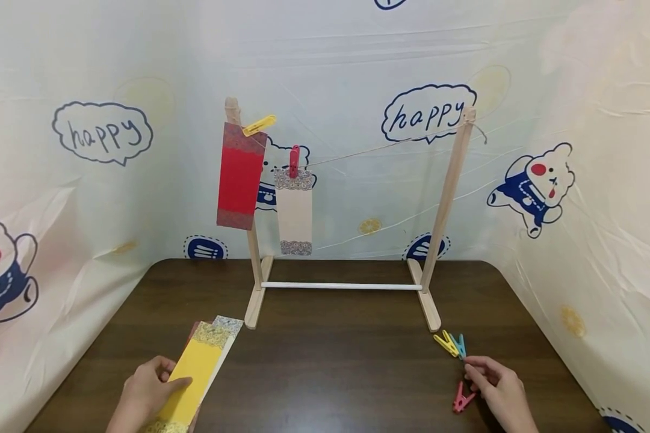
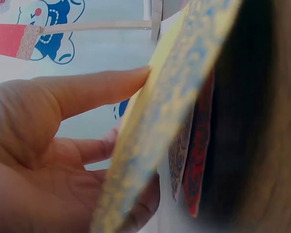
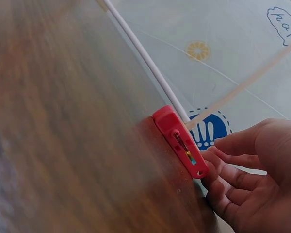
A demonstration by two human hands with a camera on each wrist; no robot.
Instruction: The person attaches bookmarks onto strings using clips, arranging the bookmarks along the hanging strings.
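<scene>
Yellow card (image 1: 196, 365), "happy" backdrop (image 1: 330, 78), perhaps fabric

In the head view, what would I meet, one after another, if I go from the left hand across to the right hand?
Left hand → yellow card → hanging red card → hanging pale card → stand's right post → right hand.

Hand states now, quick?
Left hand: closed, holding paper cards.
Right hand: at the blue clothespin; can't tell if gripping.
</scene>
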